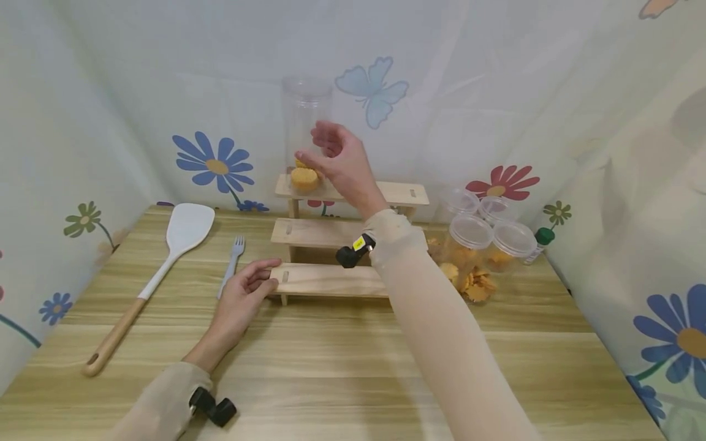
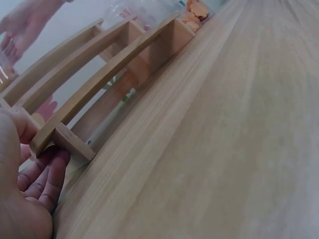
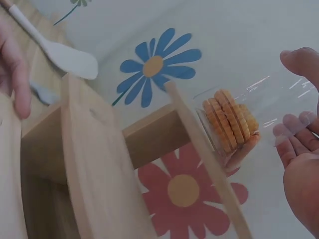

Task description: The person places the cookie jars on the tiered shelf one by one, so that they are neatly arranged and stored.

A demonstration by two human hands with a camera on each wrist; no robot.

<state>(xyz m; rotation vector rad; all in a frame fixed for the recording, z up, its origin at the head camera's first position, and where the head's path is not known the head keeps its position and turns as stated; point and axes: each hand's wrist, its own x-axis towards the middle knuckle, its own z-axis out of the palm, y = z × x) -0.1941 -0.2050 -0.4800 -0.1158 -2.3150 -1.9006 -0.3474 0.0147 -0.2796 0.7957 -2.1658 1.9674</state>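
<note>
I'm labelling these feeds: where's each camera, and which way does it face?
Head: on the head, facing forward and down over the wooden shelf; left hand, right hand and sleeves show.
Left wrist: on that wrist, facing along the shelf; left hand close, right hand partly visible.
Right wrist: on that wrist, facing across the shelf toward the clear jar; parts of both hands show.
Shared: head and right wrist show the spatula.

Plain beige left sleeve (image 1: pixel 151 404) and matching right sleeve (image 1: pixel 447 324), rumpled at the cuff; below them, a bare left hand (image 1: pixel 238 301) and right hand (image 1: pixel 347 164); black, rounded left wrist camera (image 1: pixel 214 408) and right wrist camera (image 1: pixel 347 257), the latter bearing a yellow label (image 1: pixel 359 244)
</note>
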